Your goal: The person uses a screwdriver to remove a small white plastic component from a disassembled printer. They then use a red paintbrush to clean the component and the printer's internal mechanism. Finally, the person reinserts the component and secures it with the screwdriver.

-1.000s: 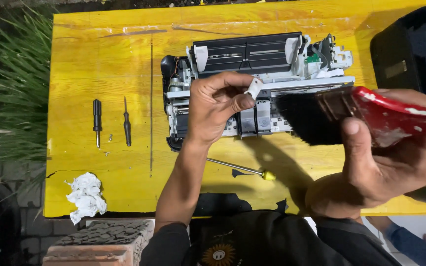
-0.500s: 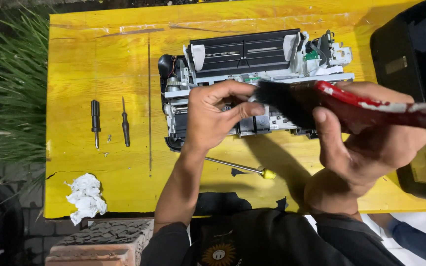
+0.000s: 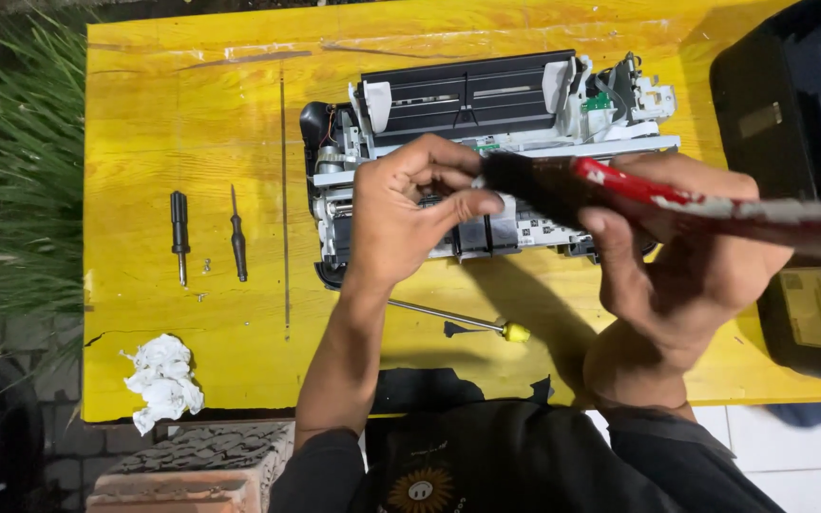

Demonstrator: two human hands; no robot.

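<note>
Paintbrush (image 3: 677, 204) up close to the camera, red handle flecked with white, dark bristles (image 3: 529, 185) pointing left and sitting right over the middle of the stripped-down printer (image 3: 486, 142). Right hand (image 3: 677, 275) wrapped around that handle, grip closed on it, thumb pressed along the near side. Left hand (image 3: 410, 214) just beside the bristles, fingers curled in, thumb and forefinger pinched together at the brush tip; grip closed, though whether on a small part or just on the bristles cannot be told. Dark sleeves and a dark shirt at the bottom edge.

Nearest on the yellow tabletop (image 3: 192, 123): crumpled white tissue (image 3: 162, 380) at the near left corner. Just past it, a long metal rod with a yellow tip (image 3: 463, 321), lying slantwise under the left forearm, a small dark piece (image 3: 460, 329) right beside it. Further left, two dark screwdrivers (image 3: 209, 236) side by side, upright as seen, a couple of tiny screws (image 3: 206, 266) between them.

Then the printer itself, cover off, white frame and black tray exposed, a green circuit board peeking out at its right end. Black printer housing (image 3: 795, 114) off to the right, hanging over the tabletop edge. Green grass (image 3: 7, 161) along the left, white floor tiles at the lower right.
</note>
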